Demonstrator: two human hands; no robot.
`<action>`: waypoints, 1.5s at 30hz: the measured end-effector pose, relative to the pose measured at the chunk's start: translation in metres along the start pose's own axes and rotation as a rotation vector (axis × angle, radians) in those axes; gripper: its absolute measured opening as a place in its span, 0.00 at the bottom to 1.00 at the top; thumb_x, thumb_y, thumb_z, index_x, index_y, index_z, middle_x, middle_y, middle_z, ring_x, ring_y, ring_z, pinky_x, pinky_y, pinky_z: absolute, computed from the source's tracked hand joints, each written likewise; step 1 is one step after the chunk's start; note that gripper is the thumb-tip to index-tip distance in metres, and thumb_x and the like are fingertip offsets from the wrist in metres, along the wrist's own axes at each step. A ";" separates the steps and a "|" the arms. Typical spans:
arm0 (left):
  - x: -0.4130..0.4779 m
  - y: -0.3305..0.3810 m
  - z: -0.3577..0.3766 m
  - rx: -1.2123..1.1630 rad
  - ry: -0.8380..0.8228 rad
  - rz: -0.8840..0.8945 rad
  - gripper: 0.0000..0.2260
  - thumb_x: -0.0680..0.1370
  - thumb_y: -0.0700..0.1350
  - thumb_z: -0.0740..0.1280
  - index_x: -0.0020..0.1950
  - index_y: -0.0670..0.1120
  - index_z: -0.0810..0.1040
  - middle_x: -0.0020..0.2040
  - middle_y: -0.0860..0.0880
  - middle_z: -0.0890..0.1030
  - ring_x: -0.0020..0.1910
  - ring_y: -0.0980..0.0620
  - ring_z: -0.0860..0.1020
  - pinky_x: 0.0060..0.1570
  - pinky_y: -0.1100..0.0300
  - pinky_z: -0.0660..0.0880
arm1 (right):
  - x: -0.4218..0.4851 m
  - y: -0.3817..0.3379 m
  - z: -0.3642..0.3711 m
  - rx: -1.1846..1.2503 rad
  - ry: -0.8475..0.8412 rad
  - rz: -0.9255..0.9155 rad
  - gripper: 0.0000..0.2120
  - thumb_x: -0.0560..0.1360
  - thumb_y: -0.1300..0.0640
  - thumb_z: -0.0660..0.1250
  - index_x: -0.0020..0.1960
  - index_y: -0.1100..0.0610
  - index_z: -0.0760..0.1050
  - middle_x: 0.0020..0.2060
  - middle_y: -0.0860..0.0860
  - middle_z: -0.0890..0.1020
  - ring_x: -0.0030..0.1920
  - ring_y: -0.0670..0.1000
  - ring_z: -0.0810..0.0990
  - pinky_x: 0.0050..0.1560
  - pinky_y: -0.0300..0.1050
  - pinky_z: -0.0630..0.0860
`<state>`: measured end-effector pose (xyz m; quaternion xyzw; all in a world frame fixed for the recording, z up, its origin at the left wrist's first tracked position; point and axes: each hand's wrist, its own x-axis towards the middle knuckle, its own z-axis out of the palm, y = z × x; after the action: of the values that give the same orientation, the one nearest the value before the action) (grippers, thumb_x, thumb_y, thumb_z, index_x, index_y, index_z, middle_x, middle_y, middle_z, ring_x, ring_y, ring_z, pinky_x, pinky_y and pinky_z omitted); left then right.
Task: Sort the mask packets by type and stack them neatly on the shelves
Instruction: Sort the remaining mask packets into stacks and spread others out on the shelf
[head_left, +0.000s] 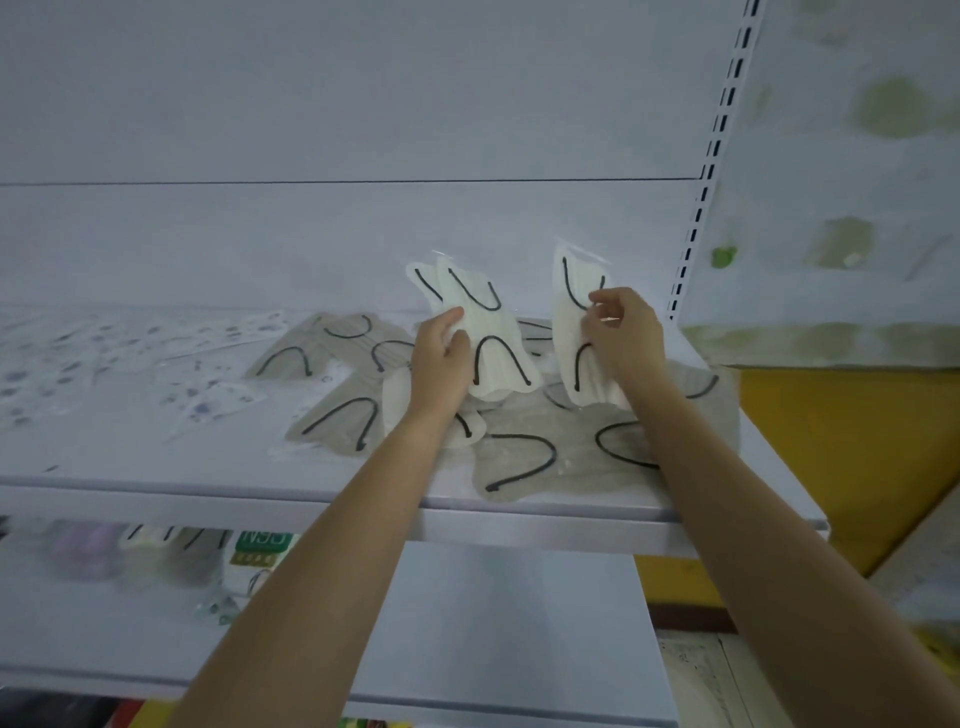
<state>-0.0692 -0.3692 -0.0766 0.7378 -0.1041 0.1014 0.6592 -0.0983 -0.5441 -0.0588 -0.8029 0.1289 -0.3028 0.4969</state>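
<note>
— Pale shelf (156, 499) ahead of you, mask packets strewn across it. Where are the white ones?

— Lifted off it. Your left hand (441, 358) grips a small fan of white packets (493, 338). Your right hand (623, 338) pinches a single white packet (569, 312) between thumb and fingertips. Both stand upright, long axes vertical, side by side, near but apart.

— Which hand closes the gap?

— The right, I'd judge. Its packet sits just right of the fan, so it goes leftward. Beige packets (337, 421) lie flat beneath both hands.

— Anything unclear?

— How many packets the fan holds, since your left hand covers part of it. The patterned packets (104, 353) far left and the goods (156, 551) on the lower shelf are too blurred to identify.
</note>
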 end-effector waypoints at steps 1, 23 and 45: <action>-0.001 0.002 0.000 -0.033 -0.009 -0.009 0.15 0.81 0.43 0.57 0.68 0.45 0.70 0.68 0.51 0.69 0.64 0.60 0.67 0.60 0.69 0.62 | -0.002 -0.001 0.002 0.071 0.002 -0.032 0.11 0.77 0.61 0.62 0.59 0.57 0.73 0.48 0.49 0.77 0.41 0.44 0.74 0.36 0.25 0.69; 0.021 0.023 -0.062 -0.137 0.251 0.141 0.27 0.74 0.29 0.56 0.69 0.51 0.67 0.67 0.56 0.68 0.59 0.62 0.73 0.61 0.65 0.71 | -0.041 -0.040 0.047 -0.607 -0.827 -0.342 0.27 0.73 0.38 0.64 0.67 0.50 0.70 0.57 0.48 0.75 0.57 0.48 0.72 0.55 0.41 0.67; 0.012 -0.003 -0.142 -0.036 0.038 -0.147 0.22 0.78 0.33 0.54 0.70 0.48 0.68 0.70 0.50 0.68 0.61 0.57 0.68 0.59 0.64 0.66 | -0.046 -0.084 0.083 0.240 -0.102 -0.041 0.18 0.77 0.61 0.61 0.66 0.52 0.68 0.56 0.51 0.71 0.52 0.50 0.74 0.47 0.43 0.76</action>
<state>-0.0585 -0.2278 -0.0607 0.7295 -0.0389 0.0647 0.6798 -0.0911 -0.4216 -0.0288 -0.7546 0.0496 -0.2849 0.5891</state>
